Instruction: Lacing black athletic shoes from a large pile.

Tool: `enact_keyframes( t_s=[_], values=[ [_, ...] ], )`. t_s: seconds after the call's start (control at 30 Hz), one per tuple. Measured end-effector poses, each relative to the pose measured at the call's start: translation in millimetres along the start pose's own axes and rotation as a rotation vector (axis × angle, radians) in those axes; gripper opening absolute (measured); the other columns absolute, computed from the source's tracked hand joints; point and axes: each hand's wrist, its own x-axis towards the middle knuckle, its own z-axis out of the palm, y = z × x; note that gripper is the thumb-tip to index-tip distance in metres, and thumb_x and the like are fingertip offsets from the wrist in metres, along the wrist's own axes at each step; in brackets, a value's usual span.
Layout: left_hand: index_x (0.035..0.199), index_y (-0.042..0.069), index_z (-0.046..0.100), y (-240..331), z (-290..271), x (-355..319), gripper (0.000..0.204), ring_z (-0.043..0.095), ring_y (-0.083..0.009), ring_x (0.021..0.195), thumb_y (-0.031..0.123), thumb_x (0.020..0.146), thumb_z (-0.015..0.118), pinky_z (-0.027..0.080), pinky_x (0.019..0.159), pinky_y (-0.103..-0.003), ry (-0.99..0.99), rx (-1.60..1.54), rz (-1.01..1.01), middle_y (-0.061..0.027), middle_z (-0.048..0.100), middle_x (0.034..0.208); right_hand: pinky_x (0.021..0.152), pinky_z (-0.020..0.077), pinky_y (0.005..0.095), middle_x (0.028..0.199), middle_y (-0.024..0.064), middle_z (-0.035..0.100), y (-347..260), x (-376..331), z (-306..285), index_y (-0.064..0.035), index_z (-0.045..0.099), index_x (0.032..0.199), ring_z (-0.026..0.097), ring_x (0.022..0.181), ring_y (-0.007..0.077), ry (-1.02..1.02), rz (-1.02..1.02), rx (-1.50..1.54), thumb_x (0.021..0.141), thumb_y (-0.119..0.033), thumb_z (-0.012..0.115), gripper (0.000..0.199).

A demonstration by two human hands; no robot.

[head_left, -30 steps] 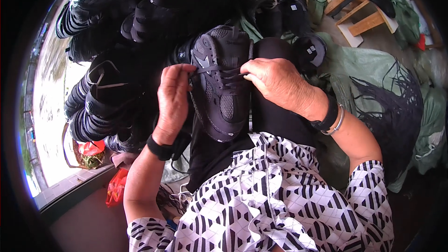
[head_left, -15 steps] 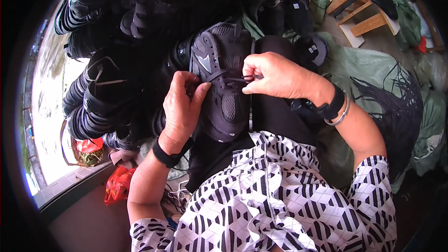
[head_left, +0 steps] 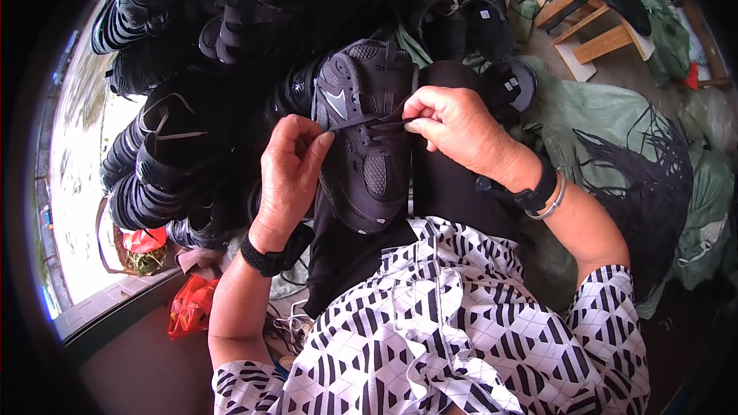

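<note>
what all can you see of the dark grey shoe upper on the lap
The dark grey shoe upper with mesh panels lies on the black-trousered left thigh, toe toward the person. It has smooth stitched overlays, a pale angular mark on its left side and a tongue at the far end. A flat dark lace crosses the part nearer the toe; farther up looks unlaced. The left hand and right hand pinch the lace, one on each side.

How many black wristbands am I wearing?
2: one black wristband around the wrist of your left hand, another black wristband around that of your right hand.
</note>
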Motion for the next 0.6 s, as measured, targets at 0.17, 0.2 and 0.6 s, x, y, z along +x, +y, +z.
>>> enact_keyframes(
  t_s=[0.17,0.2,0.6],
  values=[
    [0.092,0.002,0.056,16,-6,9,0.009,0.042,-0.0050,0.059,0.007,0.087,0.062,0.038,0.056,-0.021,-0.087,-0.359,-0.150,0.0014,0.050,0.069,0.044,0.0426,0.0177,0.070,0.0020,0.060,-14,8,-18,-0.0008,0.059,0.088,0.056,0.051,0.0059,-0.237,0.281,0.191,0.085,-0.009,0.061,0.009],
    [0.096,0.001,0.059,17,-14,12,0.010,0.047,-0.0055,0.061,0.007,0.087,0.061,0.041,0.057,-0.023,-0.169,-0.106,-0.031,0.0007,0.052,0.069,0.043,0.0418,0.0174,0.070,0.0024,0.060,-15,10,-20,-0.0010,0.059,0.088,0.055,0.050,0.0054,-0.275,0.292,0.171,0.086,-0.010,0.060,0.010],
    [0.081,0.000,0.060,18,-78,44,0.008,0.055,-0.0229,0.070,0.008,0.082,0.062,0.045,0.065,-0.030,-0.209,0.531,0.264,-0.0086,0.052,0.081,0.040,0.0380,0.0170,0.066,0.0028,0.060,-14,-12,-17,-0.0005,0.060,0.089,0.050,0.045,0.0035,0.043,0.130,0.427,0.090,-0.011,0.058,0.011]
  ],
)
